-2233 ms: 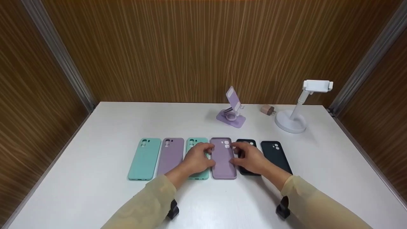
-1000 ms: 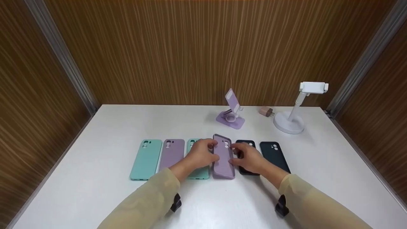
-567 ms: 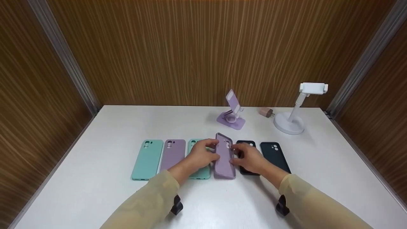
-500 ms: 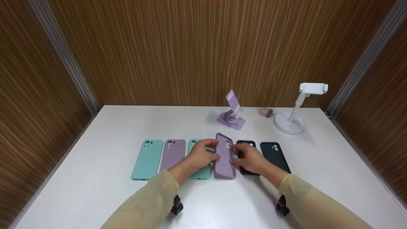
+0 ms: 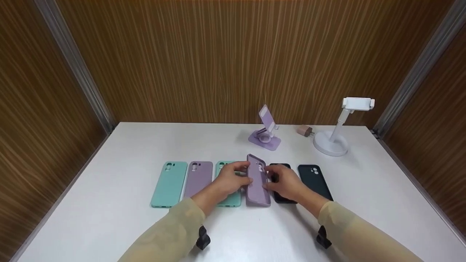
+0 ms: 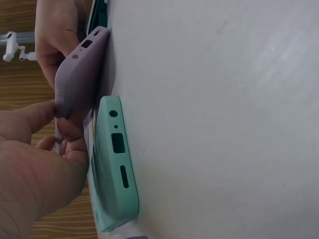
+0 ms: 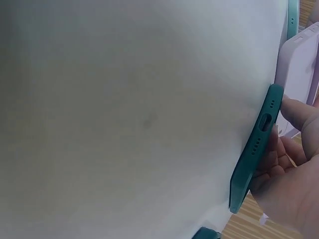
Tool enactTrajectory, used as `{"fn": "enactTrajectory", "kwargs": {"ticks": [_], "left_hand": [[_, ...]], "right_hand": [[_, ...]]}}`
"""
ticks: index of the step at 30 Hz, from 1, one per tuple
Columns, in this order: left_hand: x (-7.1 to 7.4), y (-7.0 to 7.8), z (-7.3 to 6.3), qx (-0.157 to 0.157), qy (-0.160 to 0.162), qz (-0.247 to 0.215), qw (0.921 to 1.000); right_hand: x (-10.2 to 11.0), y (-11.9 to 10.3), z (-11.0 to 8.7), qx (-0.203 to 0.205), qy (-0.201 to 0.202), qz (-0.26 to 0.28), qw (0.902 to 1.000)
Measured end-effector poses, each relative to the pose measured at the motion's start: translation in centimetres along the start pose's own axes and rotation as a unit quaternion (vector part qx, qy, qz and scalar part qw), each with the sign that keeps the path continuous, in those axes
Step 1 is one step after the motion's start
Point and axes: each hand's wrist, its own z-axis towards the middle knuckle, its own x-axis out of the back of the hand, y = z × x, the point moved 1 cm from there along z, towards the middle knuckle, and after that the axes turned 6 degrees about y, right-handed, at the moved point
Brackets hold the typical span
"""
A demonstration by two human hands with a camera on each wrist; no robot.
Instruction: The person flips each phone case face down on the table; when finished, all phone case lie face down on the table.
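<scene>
A purple phone case (image 5: 257, 192) with its hollow side up leans in the middle of a row, its left edge raised. My left hand (image 5: 227, 180) pinches that raised edge between thumb and fingers. On the opposite edge, the thumb and curled fingers of my right hand (image 5: 287, 183) hold the case. In the left wrist view the bottom end of the purple case (image 6: 82, 79) shows port cutouts. A teal case (image 5: 230, 200) lies under my left hand, partly covered by it. Below my right hand is a dark green case (image 7: 254, 144), also partly hidden.
Farther left lie another purple case (image 5: 198, 178) and a teal case (image 5: 169, 185); a dark case (image 5: 316, 183) lies at the right end. Behind stand a purple phone stand (image 5: 267, 134), a pink charger plug (image 5: 304, 130) and a white phone holder (image 5: 330, 142), before a wood-grain panel (image 5: 182, 62).
The purple case lay flat at first; my left hand has lifted its left edge and moved slightly right with it. My right hand has stayed at the right edge.
</scene>
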Motion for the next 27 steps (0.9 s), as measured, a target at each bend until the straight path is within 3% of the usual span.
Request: {"fn": "enactTrajectory", "kwargs": {"ticks": [19, 27], "left_hand": [[0.05, 0.08, -0.11, -0.003, 0.007, 0.011, 0.9999], [-0.08, 0.03, -0.07, -0.010, 0.009, 0.016, 0.9998]], "right_hand": [[0.16, -0.07, 0.06, 0.024, 0.005, -0.037, 0.9990], [0.22, -0.58, -0.07, 0.050, -0.004, -0.013, 0.9986]]}}
